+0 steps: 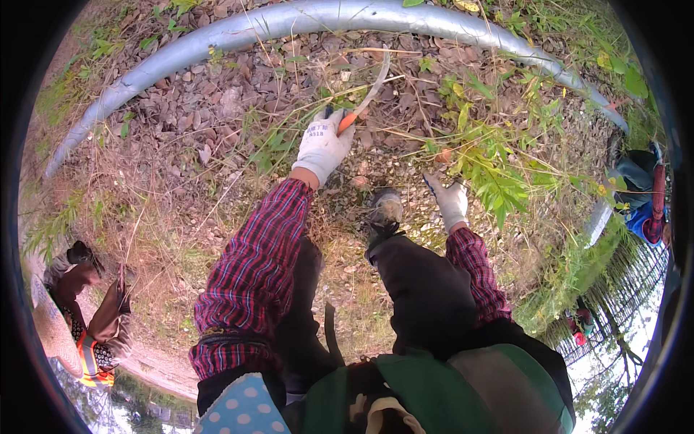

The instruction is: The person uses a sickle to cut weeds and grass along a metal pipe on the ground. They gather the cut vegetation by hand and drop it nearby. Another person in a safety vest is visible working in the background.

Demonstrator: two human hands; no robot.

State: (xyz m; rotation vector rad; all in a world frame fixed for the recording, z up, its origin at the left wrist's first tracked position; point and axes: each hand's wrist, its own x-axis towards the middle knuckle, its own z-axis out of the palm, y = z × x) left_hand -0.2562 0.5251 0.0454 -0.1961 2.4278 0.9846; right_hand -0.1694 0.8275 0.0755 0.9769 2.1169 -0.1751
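Note:
My left hand (324,142), in a white work glove that bears writing, is closed around the orange handle of a sickle (374,89). Its pale curved blade points up and away from me, over dry leaves and thin stalks. Green weeds (276,146) lie beside and partly under the left glove. Lower and to the right, my right hand (452,203), also gloved, is low over the ground with fingers apart and nothing visible in it. A leafy green plant (496,179) leans just to the right of that hand.
A grey metal pipe (336,15) crosses the ground ahead. My shoe (387,209) rests between my hands. A person in a straw hat (54,325) is at far left; another person in blue (645,219) is at far right. Fence bars (596,320) show lower right.

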